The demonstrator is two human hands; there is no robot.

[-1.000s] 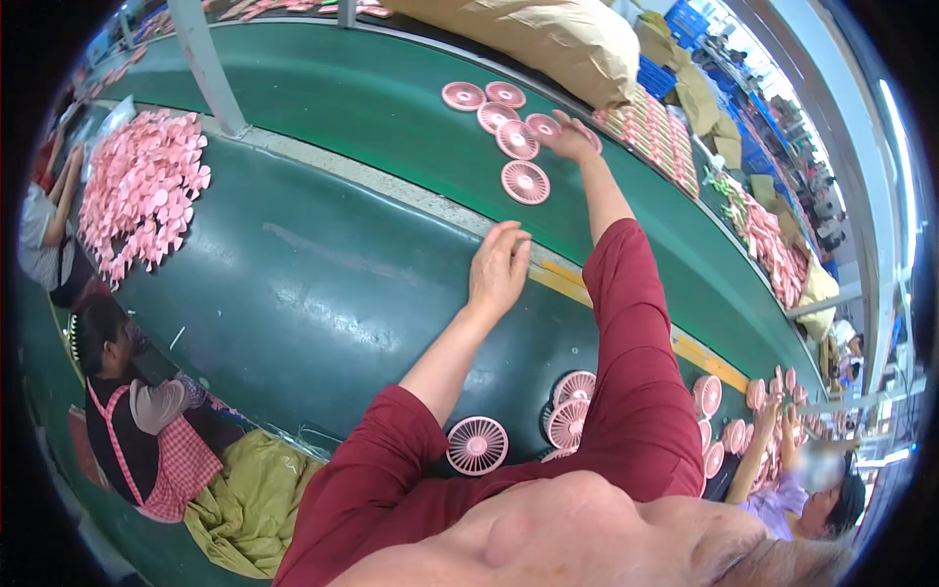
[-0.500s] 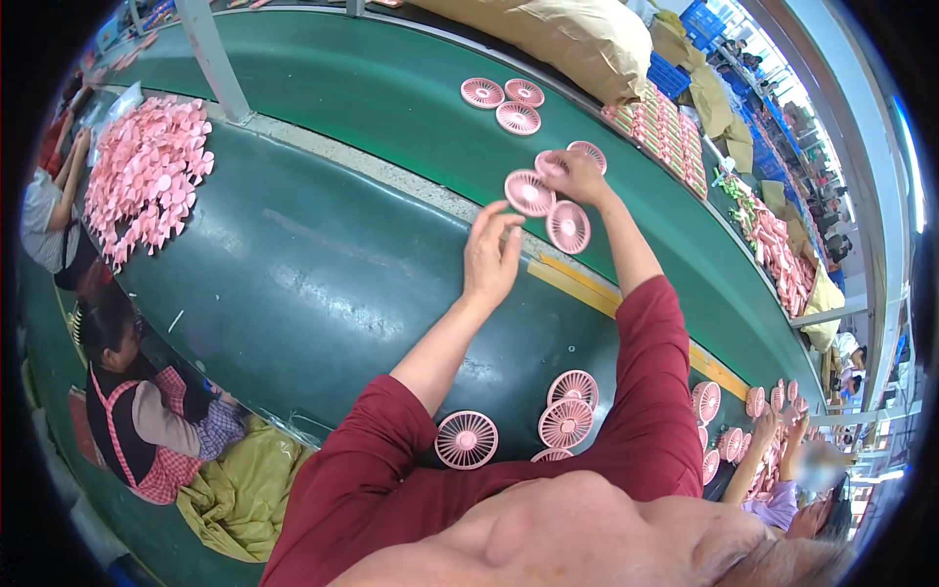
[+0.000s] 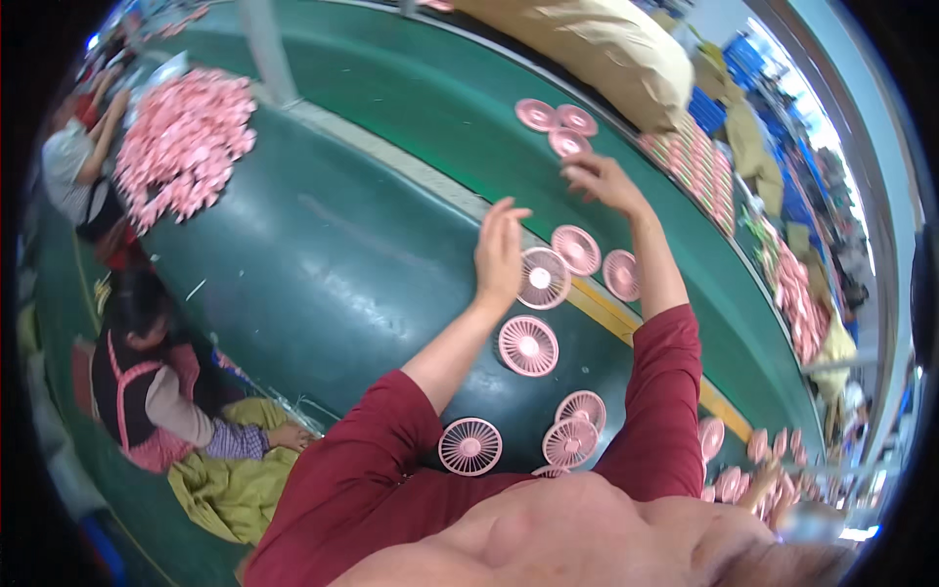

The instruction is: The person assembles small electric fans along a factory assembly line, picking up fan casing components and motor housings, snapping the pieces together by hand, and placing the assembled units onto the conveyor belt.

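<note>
Pink round grilles [image 3: 529, 345] lie on the desk [image 3: 362, 264], at its edge and on the green belt [image 3: 411, 112].
Neither of the hands visibly grips anything: the right hand [image 3: 604, 184] hangs over the belt, fingers loosely curled, just beside three far grilles [image 3: 577, 119]; the left hand [image 3: 501, 259] is relaxed beside a grille by the yellow strip [image 3: 607, 315], and whether it touches I cannot tell. Half a second ago the right hand was at a nearer cluster; now one grille sits farther in on the desk and two are at the belt's near side, so that group seems drawn toward the person, leaving the far three. More grilles lie near the body; a heap of pink parts [image 3: 186, 147] is well apart, left.
</note>
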